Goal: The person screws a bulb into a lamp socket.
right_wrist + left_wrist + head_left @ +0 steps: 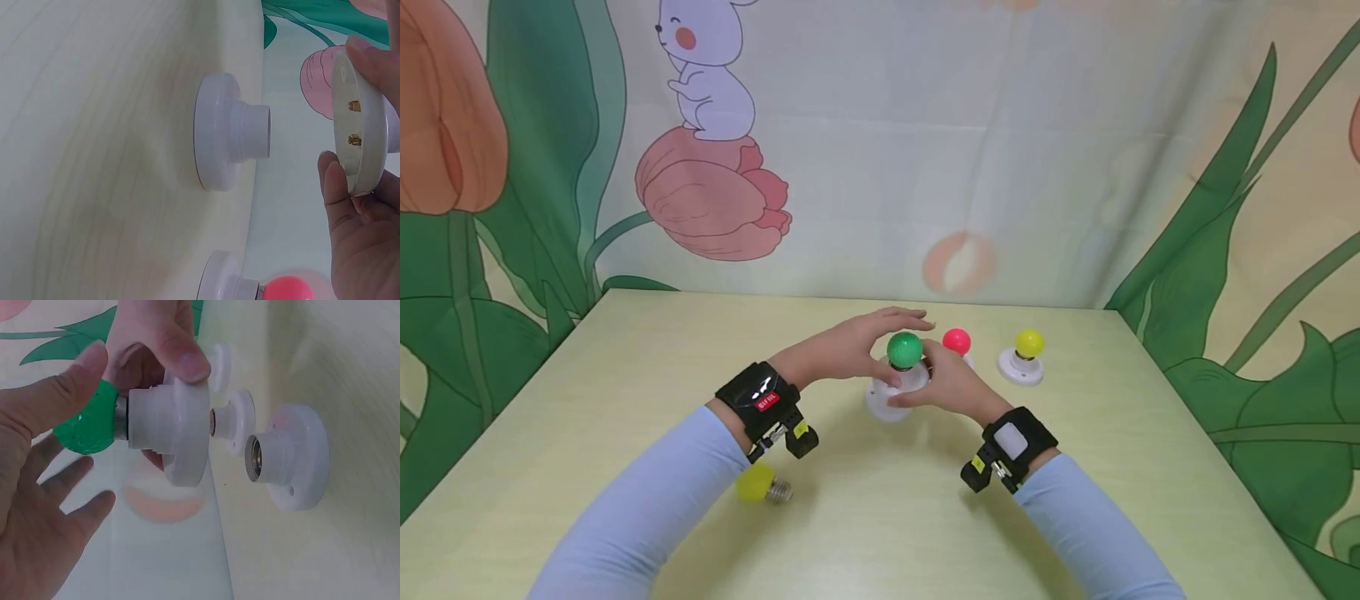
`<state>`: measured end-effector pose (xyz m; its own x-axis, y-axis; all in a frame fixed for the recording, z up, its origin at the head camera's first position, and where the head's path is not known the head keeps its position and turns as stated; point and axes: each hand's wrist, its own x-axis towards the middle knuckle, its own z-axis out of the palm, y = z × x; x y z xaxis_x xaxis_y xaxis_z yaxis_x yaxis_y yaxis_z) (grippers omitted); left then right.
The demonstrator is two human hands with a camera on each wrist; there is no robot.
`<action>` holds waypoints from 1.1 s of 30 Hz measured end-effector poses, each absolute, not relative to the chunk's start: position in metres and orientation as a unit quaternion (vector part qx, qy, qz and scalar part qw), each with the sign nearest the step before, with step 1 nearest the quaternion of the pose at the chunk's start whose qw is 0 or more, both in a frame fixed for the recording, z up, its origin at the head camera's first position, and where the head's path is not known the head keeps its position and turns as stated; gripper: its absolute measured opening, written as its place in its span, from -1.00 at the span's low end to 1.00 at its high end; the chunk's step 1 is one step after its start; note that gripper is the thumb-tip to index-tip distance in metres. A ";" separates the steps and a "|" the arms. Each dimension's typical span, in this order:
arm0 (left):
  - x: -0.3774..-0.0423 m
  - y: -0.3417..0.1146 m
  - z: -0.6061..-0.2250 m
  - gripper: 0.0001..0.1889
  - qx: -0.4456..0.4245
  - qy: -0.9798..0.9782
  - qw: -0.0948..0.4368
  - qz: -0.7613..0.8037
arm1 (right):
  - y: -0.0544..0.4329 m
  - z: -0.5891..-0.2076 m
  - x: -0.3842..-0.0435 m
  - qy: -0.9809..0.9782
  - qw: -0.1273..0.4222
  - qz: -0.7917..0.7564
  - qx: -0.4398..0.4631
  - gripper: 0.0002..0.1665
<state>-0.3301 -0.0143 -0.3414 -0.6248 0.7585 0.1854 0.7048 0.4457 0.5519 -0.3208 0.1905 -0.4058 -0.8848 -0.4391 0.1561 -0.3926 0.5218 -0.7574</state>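
Observation:
My right hand (951,382) grips a white lamp holder (184,434) by its round base, lifted off the table. A green bulb (905,350) stands in its socket, with a strip of metal neck showing in the left wrist view. Around the bulb is my left hand (850,343), its thumb overlapping the green globe and its other fingers spread apart. In the right wrist view, brass terminals (354,140) show on the underside of the held base. Below the hands, another white lamp holder (219,132) rests on the table with no bulb in its socket.
Behind my right hand is a red bulb (957,341) in a white holder. Farther right, a yellow bulb (1029,342) stands in its white holder (1021,372). A loose yellow bulb (756,482) lies beside my left forearm. A printed cloth (865,167) hangs behind the table.

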 end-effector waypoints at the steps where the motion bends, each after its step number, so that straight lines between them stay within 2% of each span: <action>1: -0.331 -0.016 -0.340 -0.31 0.441 0.841 0.061 0.309 | 0.191 -0.406 -0.321 0.872 0.028 -0.427 -0.237 -0.17; 4: -0.332 -0.019 -0.339 -0.38 0.453 0.834 0.082 0.304 | 0.190 -0.405 -0.320 0.871 0.032 -0.431 -0.234 -0.10; 7: -0.332 -0.020 -0.337 -0.42 0.451 0.837 0.078 0.299 | 0.189 -0.406 -0.320 0.871 0.035 -0.432 -0.234 -0.07; 14: -0.327 -0.014 -0.337 -0.56 0.413 0.869 0.012 0.273 | 0.187 -0.407 -0.321 0.871 0.033 -0.430 -0.237 -0.20; 19: -0.325 -0.009 -0.341 -0.50 0.372 0.894 -0.009 0.250 | 0.185 -0.407 -0.321 0.872 0.035 -0.423 -0.241 -0.26; 22: -0.327 -0.010 -0.342 -0.43 0.373 0.891 -0.002 0.258 | 0.185 -0.407 -0.321 0.876 0.034 -0.416 -0.239 -0.25; 27: -0.331 -0.018 -0.338 -0.27 0.418 0.859 0.052 0.292 | 0.186 -0.406 -0.321 0.881 0.035 -0.412 -0.230 -0.19; 30: -0.333 -0.021 -0.336 -0.31 0.443 0.842 0.079 0.297 | 0.187 -0.406 -0.322 0.879 0.039 -0.417 -0.228 -0.11; 33: -0.333 -0.021 -0.335 -0.36 0.451 0.839 0.083 0.293 | 0.188 -0.406 -0.322 0.875 0.043 -0.425 -0.228 -0.06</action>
<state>-0.3326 -0.0207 -0.3345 -0.5803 0.8047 0.1256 0.7079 0.4221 0.5664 -0.3225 0.1877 -0.4058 -0.8926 -0.4353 0.1172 -0.3615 0.5360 -0.7629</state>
